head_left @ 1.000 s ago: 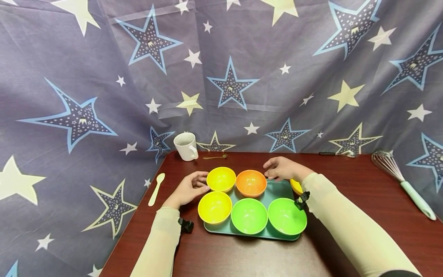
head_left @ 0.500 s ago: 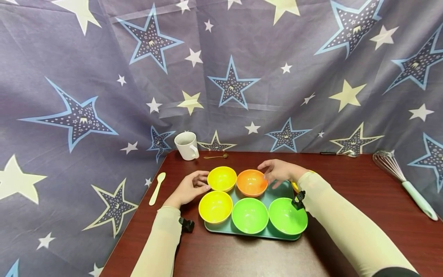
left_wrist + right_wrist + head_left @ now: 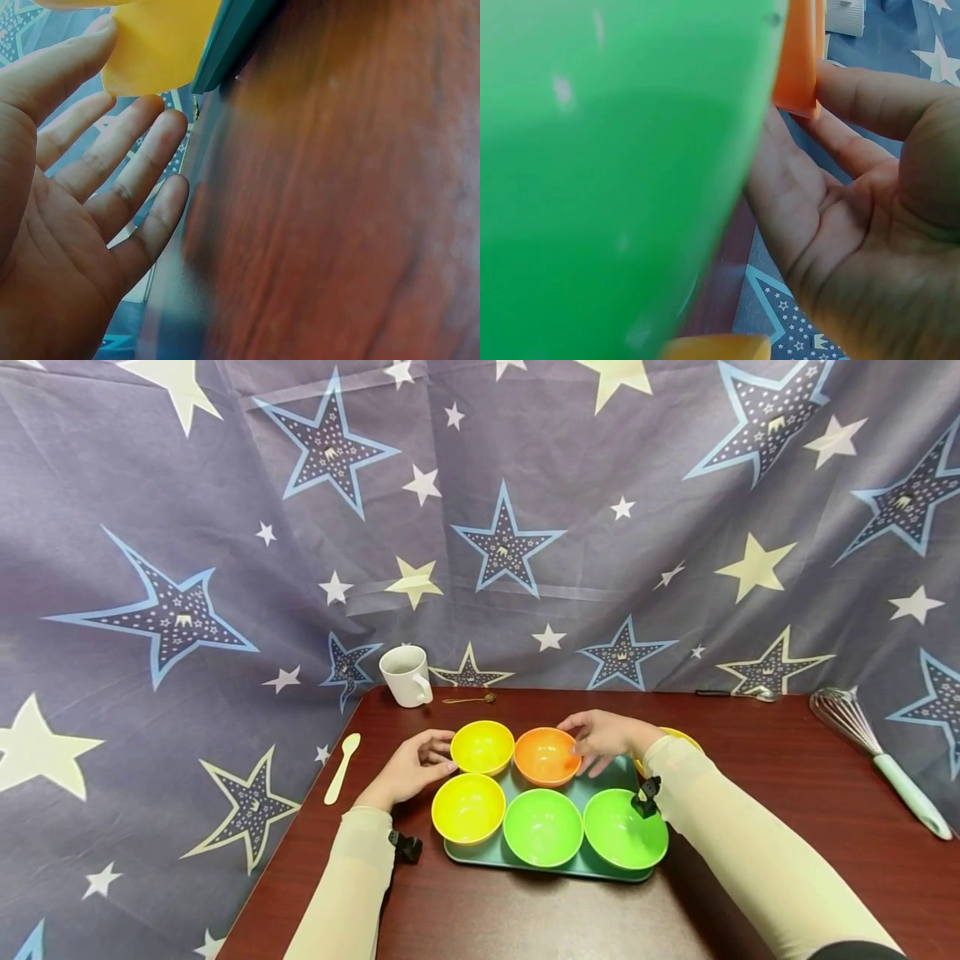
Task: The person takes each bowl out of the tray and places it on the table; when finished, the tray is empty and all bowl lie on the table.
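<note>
On a green tray (image 3: 551, 872) stand two yellow bowls (image 3: 482, 747), an orange bowl (image 3: 547, 755) and two green bowls (image 3: 543, 827). My left hand (image 3: 408, 770) is at the left side of the back yellow bowl, fingers loosely extended; in the left wrist view, fingertips (image 3: 150, 105) reach along that bowl's wall. My right hand (image 3: 606, 739) cups the right side of the orange bowl with fairly straight, spread fingers. In the right wrist view its thumb (image 3: 870, 94) lies against the orange bowl's side, and the near green bowl hides part of the hand.
A yellow bowl (image 3: 681, 735) shows partly behind my right forearm. A white mug (image 3: 406, 677) and a small spoon (image 3: 470, 699) are at the back left, with a cream spoon (image 3: 342, 768) nearer. A whisk (image 3: 877, 760) lies right; a black-handled utensil (image 3: 735, 694) lies at the back.
My right hand has moved left and slightly nearer, reaching the orange bowl's right side. More of the yellow bowl behind the right forearm shows. The left hand has stayed put.
</note>
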{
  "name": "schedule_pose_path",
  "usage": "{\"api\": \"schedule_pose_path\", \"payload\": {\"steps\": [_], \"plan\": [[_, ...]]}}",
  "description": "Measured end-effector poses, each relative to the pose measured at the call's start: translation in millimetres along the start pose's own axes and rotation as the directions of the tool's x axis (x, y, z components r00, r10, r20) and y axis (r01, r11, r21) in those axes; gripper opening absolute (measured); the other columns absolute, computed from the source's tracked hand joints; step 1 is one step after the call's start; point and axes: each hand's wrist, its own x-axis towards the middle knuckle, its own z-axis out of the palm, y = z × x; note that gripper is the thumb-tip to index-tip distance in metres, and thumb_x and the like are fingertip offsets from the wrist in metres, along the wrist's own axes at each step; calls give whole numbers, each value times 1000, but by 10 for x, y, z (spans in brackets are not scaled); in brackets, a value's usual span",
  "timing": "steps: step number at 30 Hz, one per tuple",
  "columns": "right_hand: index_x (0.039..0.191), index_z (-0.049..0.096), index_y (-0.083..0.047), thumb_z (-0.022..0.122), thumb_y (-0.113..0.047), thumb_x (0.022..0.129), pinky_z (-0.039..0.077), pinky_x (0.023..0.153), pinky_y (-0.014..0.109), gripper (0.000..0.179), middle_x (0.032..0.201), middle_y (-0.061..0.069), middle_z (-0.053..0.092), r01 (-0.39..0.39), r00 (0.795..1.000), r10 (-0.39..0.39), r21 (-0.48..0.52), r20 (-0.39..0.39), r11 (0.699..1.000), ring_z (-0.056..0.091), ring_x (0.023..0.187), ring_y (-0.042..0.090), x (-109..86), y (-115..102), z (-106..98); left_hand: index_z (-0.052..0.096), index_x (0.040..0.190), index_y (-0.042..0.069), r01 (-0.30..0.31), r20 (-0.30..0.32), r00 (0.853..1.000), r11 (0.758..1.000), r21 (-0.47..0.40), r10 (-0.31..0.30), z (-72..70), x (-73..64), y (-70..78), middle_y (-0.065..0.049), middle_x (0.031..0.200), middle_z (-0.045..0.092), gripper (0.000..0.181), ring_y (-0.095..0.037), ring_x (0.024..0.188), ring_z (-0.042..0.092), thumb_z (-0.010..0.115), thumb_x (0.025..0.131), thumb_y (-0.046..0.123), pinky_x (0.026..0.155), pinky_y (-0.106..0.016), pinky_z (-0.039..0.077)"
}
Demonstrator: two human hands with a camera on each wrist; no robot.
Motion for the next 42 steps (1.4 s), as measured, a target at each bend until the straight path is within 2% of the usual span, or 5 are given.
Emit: {"api": "schedule_pose_path", "payload": {"steps": [7,17,19,26,42], "plan": [[149,50,-2,63,3,98,62,76,52,52,112,22,63,10,1000,-10,13,1,1000,76,87,39,-7,9,4,55,147,2,18,3,1000,1000,1,-18,-1,3,33,-19,125,70,57,-38,106,69,78,96,10,95,-57,53],[146,53,-1,65,3,98,62,78,51,50,109,23,64,41,998,-41,2,-45,999,75,89,43,-76,9,-34,55,143,-4,-10,16,1000,1000,-23,10,-12,-83,313,-22,121,70,53,-39,104,69,77,96,8,93,-55,55],[146,53,0,66,3,98,62,79,52,50,109,23,65,48,997,-48,3,-53,999,75,89,44,-98,7,-48,55,144,-4,-6,17,1000,1000,-23,6,-11,-81,307,-22,122,70,54,-39,105,69,77,96,8,93,-55,55],[146,55,-3,70,-1,97,61,82,54,51,110,21,67,73,994,-72,8,-88,997,74,91,47,-215,-6,-115,59,144,15,18,-3,1000,999,34,-18,-5,5,-22,-6,121,72,53,-22,103,71,80,95,21,91,-38,57],[148,53,0,67,-4,101,57,85,61,50,116,23,65,206,970,-192,82,-152,975,71,96,52,-515,85,-170,59,144,14,6,0,1000,1000,29,-6,-2,2,-29,-6,121,72,54,-23,103,71,81,95,22,90,-37,57]]}}
